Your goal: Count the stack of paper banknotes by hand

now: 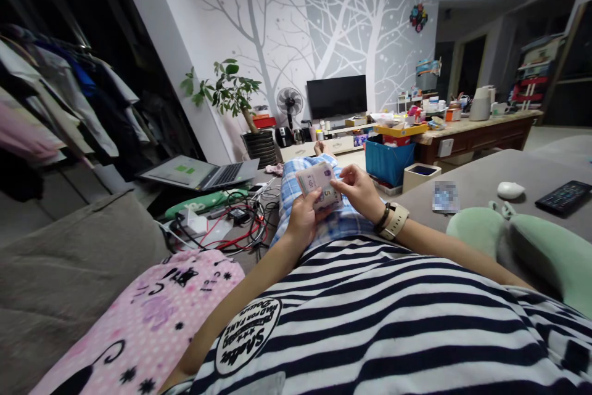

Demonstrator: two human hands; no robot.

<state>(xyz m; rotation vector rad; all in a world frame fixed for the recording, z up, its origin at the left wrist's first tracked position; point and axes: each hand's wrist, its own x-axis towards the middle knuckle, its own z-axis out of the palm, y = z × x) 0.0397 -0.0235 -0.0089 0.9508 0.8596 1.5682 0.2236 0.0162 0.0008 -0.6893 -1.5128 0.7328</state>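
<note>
A small stack of banknotes (pixel 316 175), pale with a printed 5, is held up over my lap. My left hand (pixel 303 216) is closed around its lower left side, with the thumb lying across the front. My right hand (pixel 361 193) pinches at the right edge of the notes with thumb and forefinger. A watch with a pale strap (pixel 396 221) and a dark bracelet circle my right wrist. Beneath the notes are blue checked trousers (pixel 290 176).
To the left lie a laptop (pixel 198 172), tangled cables (pixel 254 216) and a pink blanket (pixel 157 309). On the sofa at right are a green neck pillow (pixel 539 244), a white mouse (pixel 510 190), a remote control (pixel 563 196) and a blurred-out item (pixel 445 197).
</note>
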